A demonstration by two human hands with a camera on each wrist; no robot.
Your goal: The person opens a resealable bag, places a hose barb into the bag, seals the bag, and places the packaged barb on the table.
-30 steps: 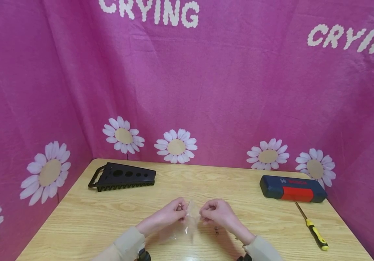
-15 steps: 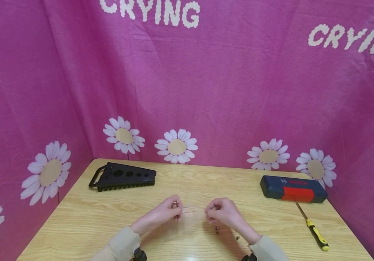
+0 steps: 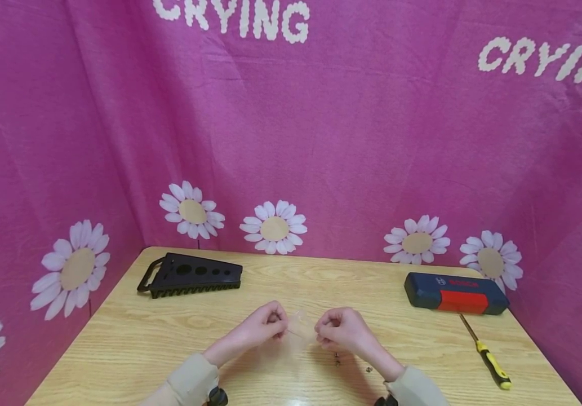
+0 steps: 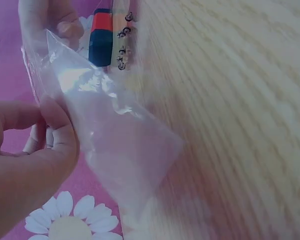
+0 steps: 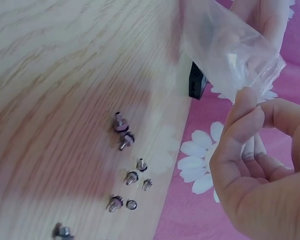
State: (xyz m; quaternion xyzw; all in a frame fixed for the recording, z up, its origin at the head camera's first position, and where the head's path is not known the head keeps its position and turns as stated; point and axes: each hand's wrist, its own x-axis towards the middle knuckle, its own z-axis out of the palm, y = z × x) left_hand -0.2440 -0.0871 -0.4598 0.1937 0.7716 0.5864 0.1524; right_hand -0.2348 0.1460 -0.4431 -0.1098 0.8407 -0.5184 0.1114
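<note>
A clear plastic bag [image 3: 298,332] hangs between the two hands above the table. The left hand [image 3: 265,327] pinches one top edge of it between thumb and index finger; in the left wrist view the bag [image 4: 125,125] droops beside the left hand [image 4: 35,145]. In the right wrist view the right hand [image 5: 264,160] pinches the other side of the bag [image 5: 229,50] between thumb and fingertip. Several small metal screws with dark washers [image 5: 131,177] lie loose on the table below the right hand [image 3: 346,332].
A black tool holder [image 3: 196,276] lies at the table's back left. At the right are a blue and red Bosch case [image 3: 457,294] and, in front of it, a yellow and black screwdriver [image 3: 492,363]. A pink cloth with daisies [image 3: 321,141] hangs behind the wooden table [image 3: 169,338].
Over the last second the hands have moved slightly apart, then a little closer again. The bag between them has shifted and changed its shape.
</note>
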